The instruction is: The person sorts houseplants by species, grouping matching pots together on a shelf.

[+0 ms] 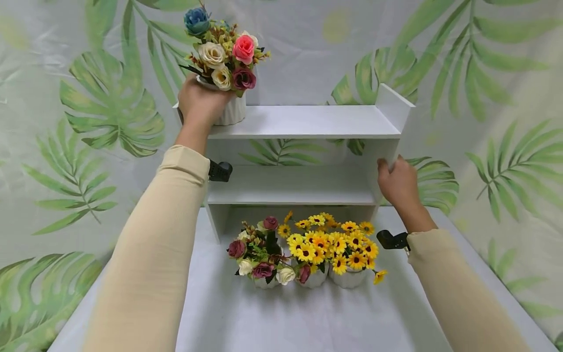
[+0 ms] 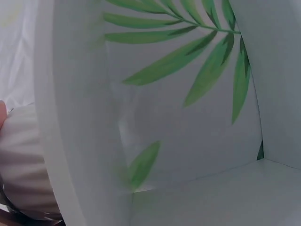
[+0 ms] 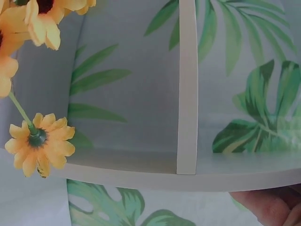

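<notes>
My left hand (image 1: 203,101) grips a white fluted flower pot (image 1: 234,111) at the left end of the top shelf. Blue, pink, cream and maroon artificial roses (image 1: 224,56) fill the pot and hide its rim. In the left wrist view, the ribbed pot (image 2: 21,155) shows beyond a shelf board, with only a bit of fingertip. A white shelf unit (image 1: 308,120) stands against the backdrop. My right hand (image 1: 399,182) holds the edge of its right side panel, thumb up. In the right wrist view, that hand's fingers (image 3: 273,207) are behind the panel (image 3: 141,178).
Below the lower board stand a pot of maroon and cream roses (image 1: 261,254) and two pots of yellow daisies (image 1: 310,244), side by side at the unit's front. They stand on a white-covered table (image 1: 299,322). A leaf-print cloth (image 1: 506,146) hangs behind.
</notes>
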`<act>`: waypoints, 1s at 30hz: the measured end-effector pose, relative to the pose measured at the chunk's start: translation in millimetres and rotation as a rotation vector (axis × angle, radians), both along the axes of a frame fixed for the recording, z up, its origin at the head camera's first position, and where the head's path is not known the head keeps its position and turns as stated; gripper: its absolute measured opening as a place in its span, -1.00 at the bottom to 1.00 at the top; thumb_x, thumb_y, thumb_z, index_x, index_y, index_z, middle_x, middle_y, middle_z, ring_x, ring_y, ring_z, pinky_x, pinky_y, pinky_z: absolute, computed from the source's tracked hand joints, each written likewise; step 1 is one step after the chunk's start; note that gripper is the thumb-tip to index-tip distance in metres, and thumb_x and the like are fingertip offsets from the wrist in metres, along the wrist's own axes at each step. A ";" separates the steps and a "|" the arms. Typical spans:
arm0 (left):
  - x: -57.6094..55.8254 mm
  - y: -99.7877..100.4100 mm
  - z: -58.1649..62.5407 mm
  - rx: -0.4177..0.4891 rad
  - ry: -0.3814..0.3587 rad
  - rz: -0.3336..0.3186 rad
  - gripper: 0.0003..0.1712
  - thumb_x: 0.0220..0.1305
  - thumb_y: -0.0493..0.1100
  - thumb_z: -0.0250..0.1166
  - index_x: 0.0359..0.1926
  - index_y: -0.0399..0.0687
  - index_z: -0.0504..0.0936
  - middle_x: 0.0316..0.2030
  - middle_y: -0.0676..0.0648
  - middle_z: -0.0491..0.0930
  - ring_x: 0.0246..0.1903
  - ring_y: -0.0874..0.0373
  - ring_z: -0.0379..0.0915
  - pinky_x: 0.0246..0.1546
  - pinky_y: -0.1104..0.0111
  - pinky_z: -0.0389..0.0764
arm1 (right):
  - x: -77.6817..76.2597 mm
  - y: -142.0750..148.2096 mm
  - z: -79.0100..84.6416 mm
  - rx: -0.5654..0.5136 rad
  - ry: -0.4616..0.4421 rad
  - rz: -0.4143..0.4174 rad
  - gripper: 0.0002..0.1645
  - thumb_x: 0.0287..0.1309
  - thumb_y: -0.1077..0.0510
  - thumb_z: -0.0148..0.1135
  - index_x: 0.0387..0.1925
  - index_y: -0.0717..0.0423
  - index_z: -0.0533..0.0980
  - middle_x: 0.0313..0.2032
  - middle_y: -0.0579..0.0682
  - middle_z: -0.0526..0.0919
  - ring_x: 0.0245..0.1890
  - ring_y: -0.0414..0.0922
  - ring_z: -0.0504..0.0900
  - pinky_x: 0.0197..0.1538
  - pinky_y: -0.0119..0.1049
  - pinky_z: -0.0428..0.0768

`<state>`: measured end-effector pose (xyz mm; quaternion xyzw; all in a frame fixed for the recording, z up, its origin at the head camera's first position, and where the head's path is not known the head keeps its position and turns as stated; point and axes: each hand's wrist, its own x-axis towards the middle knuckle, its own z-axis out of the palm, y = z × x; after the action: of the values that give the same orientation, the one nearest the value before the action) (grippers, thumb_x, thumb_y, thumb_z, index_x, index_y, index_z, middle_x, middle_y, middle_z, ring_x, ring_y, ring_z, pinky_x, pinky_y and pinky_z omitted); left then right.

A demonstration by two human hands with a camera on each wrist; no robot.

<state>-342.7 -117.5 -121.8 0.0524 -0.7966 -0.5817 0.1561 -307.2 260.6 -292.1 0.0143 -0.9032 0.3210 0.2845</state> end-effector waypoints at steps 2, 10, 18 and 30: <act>-2.0 -0.7 -3.7 -0.023 0.018 0.032 -0.07 0.09 0.25 0.40 0.44 0.15 0.31 0.42 0.09 0.36 0.40 0.26 0.25 0.42 0.38 0.30 | -0.3 0.2 0.4 0.000 0.010 -0.003 -0.43 0.49 0.01 -0.19 -0.02 0.52 0.45 -0.24 0.49 0.58 -0.23 0.39 0.60 -0.31 0.17 0.54; -3.5 -3.3 -16.8 -0.280 0.027 0.095 0.07 0.01 0.38 0.40 0.47 0.11 0.23 0.43 0.03 0.34 0.37 0.14 0.30 0.44 0.29 0.28 | 0.6 2.0 -0.5 -0.016 -0.012 0.005 -0.39 0.49 0.01 -0.20 0.10 0.54 0.40 -0.04 0.55 0.57 -0.05 0.45 0.59 -0.14 0.30 0.58; 5.0 -1.6 -17.2 -0.344 0.000 0.092 0.25 0.05 0.42 0.32 0.57 0.01 -0.09 0.53 0.01 0.15 0.45 0.08 0.19 0.49 0.23 0.21 | 0.5 1.6 -0.9 -0.018 0.005 -0.004 -0.41 0.49 0.02 -0.18 0.05 0.53 0.43 -0.07 0.54 0.59 -0.06 0.44 0.61 -0.15 0.29 0.59; 63.6 -9.2 -59.2 -0.463 0.308 0.083 -0.09 0.30 0.10 0.20 0.52 -0.15 0.05 0.50 -0.19 0.12 0.43 -0.12 0.18 0.41 -0.02 0.29 | -2.4 0.6 -1.2 -0.009 0.031 -0.023 -0.46 0.47 0.02 -0.14 -0.16 0.50 0.48 -0.25 0.51 0.60 -0.20 0.41 0.62 -0.28 0.22 0.55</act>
<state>-279.1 -126.7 -181.0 -0.0410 -0.8724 -0.3785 0.3066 -309.6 261.2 -293.3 0.0076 -0.8973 0.3216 0.3022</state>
